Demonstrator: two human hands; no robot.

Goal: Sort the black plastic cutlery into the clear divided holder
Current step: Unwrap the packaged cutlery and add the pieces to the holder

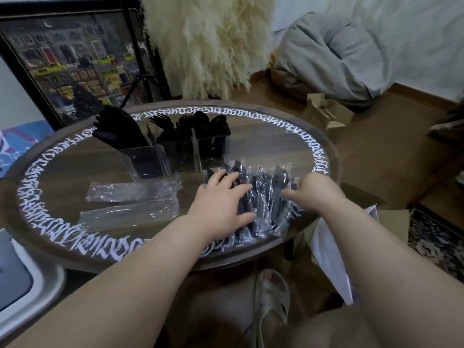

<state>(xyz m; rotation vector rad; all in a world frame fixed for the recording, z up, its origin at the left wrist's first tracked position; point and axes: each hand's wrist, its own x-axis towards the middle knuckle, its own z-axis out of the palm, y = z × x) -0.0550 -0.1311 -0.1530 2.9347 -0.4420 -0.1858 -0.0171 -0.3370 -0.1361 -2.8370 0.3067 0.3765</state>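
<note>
I see my left hand (221, 197) lying flat, grip released, fingers spread on a pile of bagged black cutlery (261, 197) at the counter's (288, 136) near right. My right hand (313, 192) curls its grip over the pile's right edge. Farther off, the clear divided holder (175, 151) has black cutlery standing in its compartments.

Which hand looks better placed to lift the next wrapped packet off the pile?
Probably the left hand: it lies flat on the wrapped cutlery pile and is nearer the clear holder. The right hand is at the pile's far edge.
</note>
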